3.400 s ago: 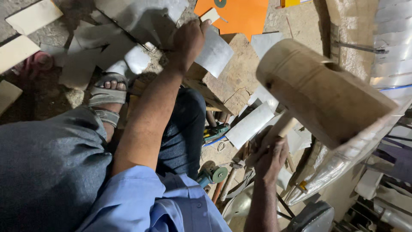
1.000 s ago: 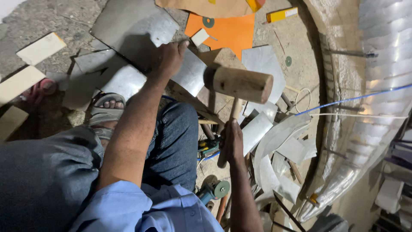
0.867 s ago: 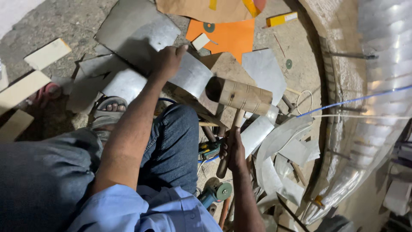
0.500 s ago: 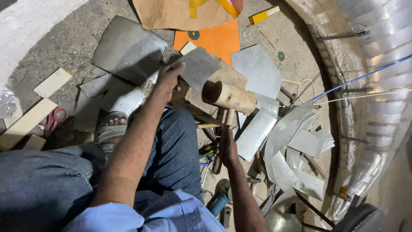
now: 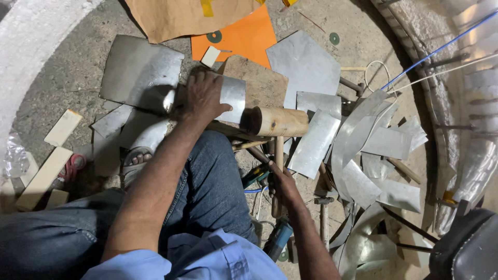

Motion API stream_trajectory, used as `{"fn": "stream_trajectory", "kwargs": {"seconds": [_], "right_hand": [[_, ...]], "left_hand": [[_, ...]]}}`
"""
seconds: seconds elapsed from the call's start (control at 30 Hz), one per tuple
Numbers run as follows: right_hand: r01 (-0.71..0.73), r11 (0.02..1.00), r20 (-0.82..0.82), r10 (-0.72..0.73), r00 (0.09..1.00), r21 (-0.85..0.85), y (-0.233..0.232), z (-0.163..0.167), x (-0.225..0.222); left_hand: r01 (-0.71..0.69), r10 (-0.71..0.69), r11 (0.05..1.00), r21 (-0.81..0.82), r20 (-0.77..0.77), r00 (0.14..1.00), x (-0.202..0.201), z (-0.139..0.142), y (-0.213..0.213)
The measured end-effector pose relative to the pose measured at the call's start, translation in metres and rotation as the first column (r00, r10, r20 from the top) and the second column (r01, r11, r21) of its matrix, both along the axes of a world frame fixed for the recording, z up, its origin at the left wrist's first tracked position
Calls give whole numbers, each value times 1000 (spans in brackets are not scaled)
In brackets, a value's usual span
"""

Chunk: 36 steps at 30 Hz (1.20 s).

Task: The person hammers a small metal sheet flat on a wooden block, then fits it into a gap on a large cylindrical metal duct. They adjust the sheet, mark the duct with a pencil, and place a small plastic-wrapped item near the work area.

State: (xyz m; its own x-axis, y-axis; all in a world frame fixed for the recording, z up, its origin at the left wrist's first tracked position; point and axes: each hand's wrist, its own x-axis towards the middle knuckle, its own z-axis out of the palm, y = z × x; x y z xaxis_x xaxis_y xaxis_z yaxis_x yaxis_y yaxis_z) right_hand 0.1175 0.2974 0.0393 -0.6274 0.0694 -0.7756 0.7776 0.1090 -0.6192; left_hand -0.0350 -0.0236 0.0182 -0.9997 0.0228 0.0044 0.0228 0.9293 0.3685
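My left hand [image 5: 203,97] presses flat on a curved piece of sheet metal [image 5: 231,96] lying over a wooden block [image 5: 262,82]. My right hand [image 5: 280,185] grips the handle of a wooden mallet [image 5: 280,122]. The mallet's round head lies low beside the sheet, just right of my left hand. I sit on the ground, jeans-clad knee between the two arms, a sandalled foot [image 5: 136,159] at the left.
Several cut metal sheets [image 5: 306,66] lie around, with curved strips [image 5: 358,129] at the right. Orange paper [image 5: 241,39] and brown cardboard [image 5: 174,18] lie at the top. Wooden offcuts [image 5: 49,173] sit at the left. Hand tools [image 5: 277,241] lie by my legs.
The mallet, raised high earlier, has come down beside the sheet under my left hand. My left hand has stayed on the sheet. The view has shifted so more floor shows.
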Motion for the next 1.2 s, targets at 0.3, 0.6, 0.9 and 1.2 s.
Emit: {"fn": "stream_trajectory", "kwargs": {"seconds": [0.3, 0.6, 0.9, 1.2], "right_hand": [[-27, 999, -7, 27, 1000, -22, -5, 1, -1], [12, 1000, 24, -12, 1000, 1, -10, -1, -2], [11, 999, 57, -13, 998, 34, -20, 7, -4], [-110, 912, -124, 172, 977, 396, -37, 39, -4]], "left_hand": [[107, -97, 994, -9, 357, 929, -35, 10, -8], [-599, 193, 334, 727, 570, 799, -10, -59, -83], [-617, 234, 465, 635, 584, 777, -10, -69, -65], [-674, 434, 566, 475, 524, 733, -40, -77, -49]]}}
